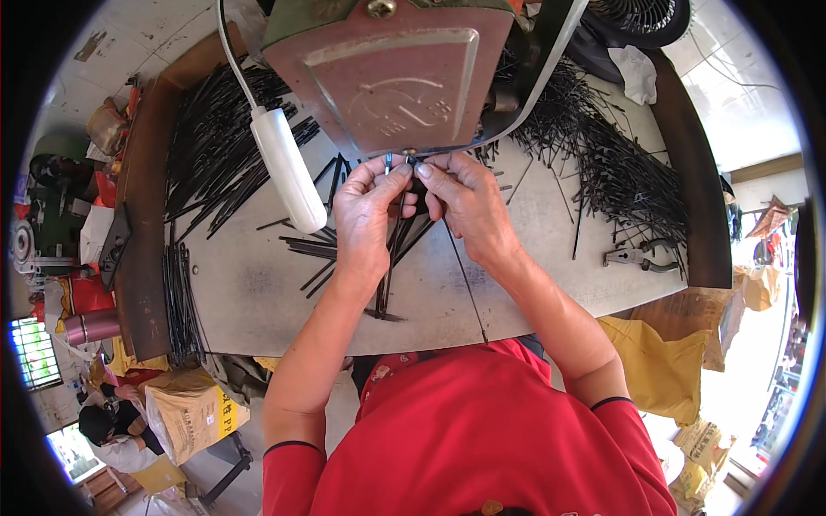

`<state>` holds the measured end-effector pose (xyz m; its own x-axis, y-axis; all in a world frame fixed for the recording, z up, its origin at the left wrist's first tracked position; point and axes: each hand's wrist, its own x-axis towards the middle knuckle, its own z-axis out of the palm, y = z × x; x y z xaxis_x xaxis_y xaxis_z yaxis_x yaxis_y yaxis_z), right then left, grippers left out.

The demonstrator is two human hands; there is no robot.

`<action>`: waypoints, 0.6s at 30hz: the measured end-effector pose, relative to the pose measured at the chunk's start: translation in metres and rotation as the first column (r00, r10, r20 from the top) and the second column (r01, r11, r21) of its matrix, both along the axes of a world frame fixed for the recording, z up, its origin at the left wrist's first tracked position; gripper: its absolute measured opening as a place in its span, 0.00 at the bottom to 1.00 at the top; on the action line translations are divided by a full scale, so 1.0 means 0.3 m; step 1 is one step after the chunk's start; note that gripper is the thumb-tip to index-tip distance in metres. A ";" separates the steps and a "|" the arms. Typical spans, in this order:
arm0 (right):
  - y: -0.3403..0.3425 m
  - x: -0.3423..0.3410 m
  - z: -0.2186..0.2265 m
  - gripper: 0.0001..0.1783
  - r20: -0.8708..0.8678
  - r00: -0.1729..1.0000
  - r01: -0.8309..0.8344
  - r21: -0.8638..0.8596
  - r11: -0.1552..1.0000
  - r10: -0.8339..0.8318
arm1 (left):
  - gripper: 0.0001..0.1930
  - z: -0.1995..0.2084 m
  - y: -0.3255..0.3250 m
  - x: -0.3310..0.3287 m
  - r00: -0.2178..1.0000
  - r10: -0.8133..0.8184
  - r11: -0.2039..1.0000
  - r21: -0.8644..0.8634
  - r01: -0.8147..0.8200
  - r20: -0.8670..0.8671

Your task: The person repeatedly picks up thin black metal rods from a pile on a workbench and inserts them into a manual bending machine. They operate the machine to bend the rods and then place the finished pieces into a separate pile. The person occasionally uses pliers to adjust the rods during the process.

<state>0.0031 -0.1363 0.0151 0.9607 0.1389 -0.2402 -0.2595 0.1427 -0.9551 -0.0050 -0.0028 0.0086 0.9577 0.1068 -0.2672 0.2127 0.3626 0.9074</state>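
Note:
My left hand [368, 211] and my right hand [471, 205] meet under the lower edge of a reddish-brown machine head [387, 86]. Thumb and fingers of both are pinched together around a small dark part at the machine's tip. From beneath my right hand a long thin black rod [465, 282] slants down to the table's near edge. The left fingers close on something dark that they mostly hide. Several short black rods [311, 247] lie loose on the table beside and behind my left hand.
A white tube lamp [288, 172] hangs left of my left hand. Heaps of black rods lie at left [225, 142] and right [615, 163]. Pliers [641, 255] rest near the right rim. A black fan [637, 21] stands at back right. Another person [116, 426] is at lower left.

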 end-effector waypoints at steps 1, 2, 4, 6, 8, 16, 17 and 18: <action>-0.001 -0.001 0.003 0.10 -0.001 1.000 -0.003 0.008 1.000 0.003 | 0.10 0.000 0.001 0.000 1.000 -0.002 1.000 -0.008 0.002 0.000; -0.001 -0.001 0.006 0.10 -0.004 1.000 -0.001 0.018 1.000 0.001 | 0.10 -0.002 0.002 0.001 1.000 -0.006 1.000 -0.017 0.006 0.000; 0.000 -0.002 0.010 0.10 -0.012 1.000 0.002 0.038 0.999 -0.002 | 0.09 -0.002 0.001 0.002 1.000 -0.007 1.000 -0.021 0.007 -0.004; 0.001 -0.002 0.008 0.10 -0.005 1.000 0.009 0.051 0.999 -0.008 | 0.09 0.004 -0.002 0.001 1.000 -0.002 1.000 -0.010 0.002 -0.013; 0.000 -0.001 0.007 0.10 0.002 1.000 0.008 0.060 0.998 -0.008 | 0.09 0.004 -0.003 0.000 1.000 0.001 1.000 -0.015 -0.001 -0.019; -0.010 -0.001 0.005 0.10 -0.047 0.999 0.023 0.183 0.983 -0.015 | 0.09 -0.020 0.000 0.002 1.000 -0.008 0.995 -0.098 0.006 -0.016; -0.011 -0.001 0.002 0.10 -0.051 0.999 0.013 0.181 0.983 -0.004 | 0.09 -0.017 -0.002 0.002 1.000 -0.008 0.995 -0.101 0.007 -0.009; -0.013 -0.001 -0.003 0.10 -0.056 0.998 0.003 0.180 0.984 0.007 | 0.09 -0.016 -0.003 0.002 1.000 -0.008 0.995 -0.103 0.007 -0.002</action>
